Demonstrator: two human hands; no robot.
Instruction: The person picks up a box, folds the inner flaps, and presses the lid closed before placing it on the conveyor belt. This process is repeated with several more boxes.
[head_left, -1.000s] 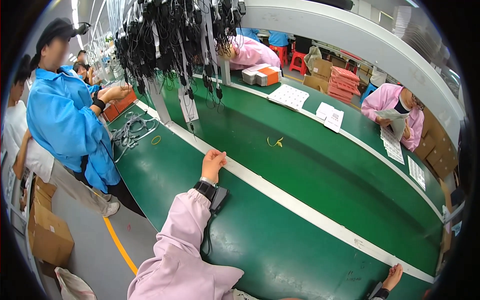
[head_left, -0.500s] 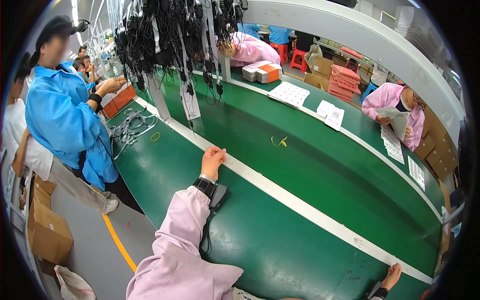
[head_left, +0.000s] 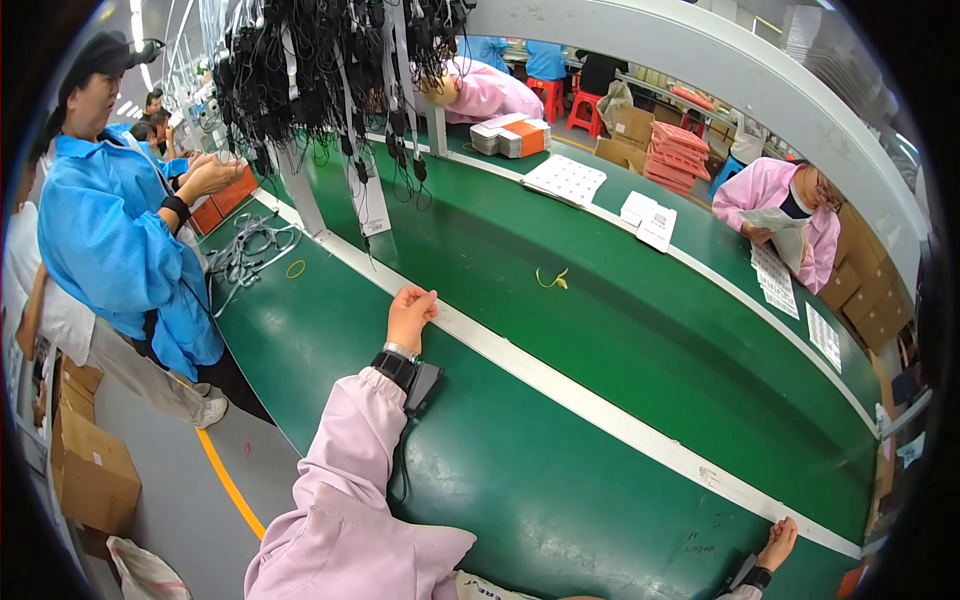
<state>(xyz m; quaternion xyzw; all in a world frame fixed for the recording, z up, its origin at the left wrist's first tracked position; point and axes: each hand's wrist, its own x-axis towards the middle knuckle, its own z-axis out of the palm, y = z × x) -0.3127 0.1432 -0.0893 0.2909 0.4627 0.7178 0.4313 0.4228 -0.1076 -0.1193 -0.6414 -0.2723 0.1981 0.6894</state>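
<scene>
My left hand (head_left: 410, 316), in a pink sleeve, rests against the white rail (head_left: 560, 386) that runs along the green worktable (head_left: 500, 450). Its fingers are curled in, thumb against them, and no object shows in them. A black band with a dark box (head_left: 423, 388) is strapped at that wrist. Far off at the lower right, my right hand (head_left: 778, 545) lies by the same rail's end. The fingers there are bent together, with nothing visible in them. It also wears a black wrist band (head_left: 757, 577).
Black cables (head_left: 310, 85) hang at the upper left. Grey cords (head_left: 250, 245) and a yellow ring (head_left: 295, 269) lie beneath. A yellow band (head_left: 552, 279) sits beyond the rail. White label sheets (head_left: 565, 180) line the far side. A co-worker in blue (head_left: 110, 235) stands left.
The whole view has shifted slightly, so the scene sits a little further left. Both my hands keep their places at the rail. The blue-clad co-worker's head has turned a little.
</scene>
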